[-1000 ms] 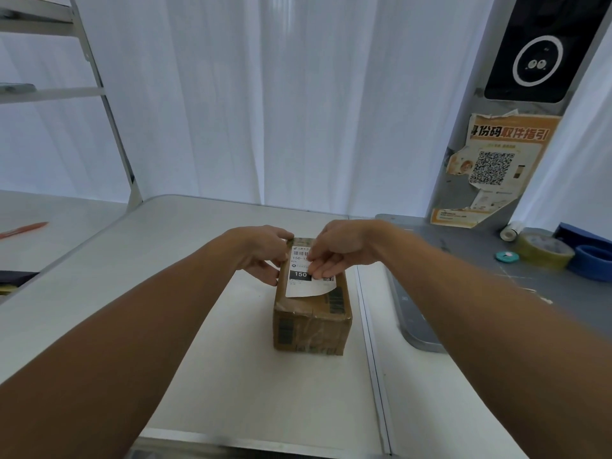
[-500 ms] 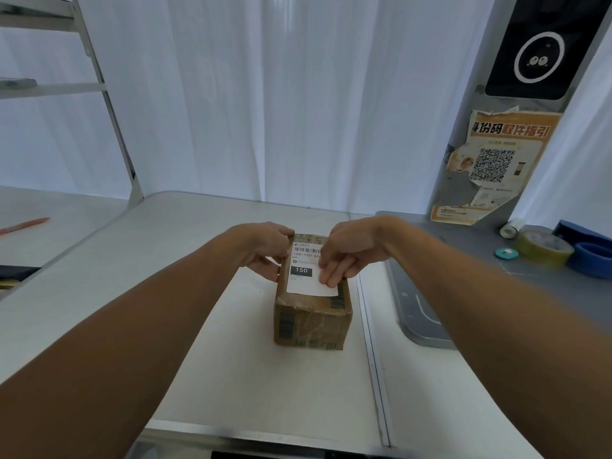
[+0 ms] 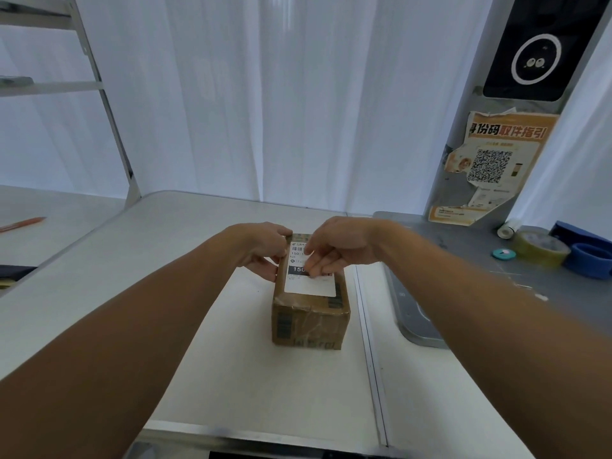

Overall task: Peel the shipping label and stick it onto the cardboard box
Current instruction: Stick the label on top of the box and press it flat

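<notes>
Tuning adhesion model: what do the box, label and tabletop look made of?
Box: brown cardboard, glossy clear tape wrinkled over the near face.
Label: white matte paper, black print, lying flat on top.
Tabletop: smooth pale grey, low sheen; probably plastic or laminate, cannot tell.

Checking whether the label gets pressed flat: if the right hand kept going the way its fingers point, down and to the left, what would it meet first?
The right hand would meet the shipping label on top of the cardboard box first; its fingertips already look to be on it, though depth is uncertain.
</notes>
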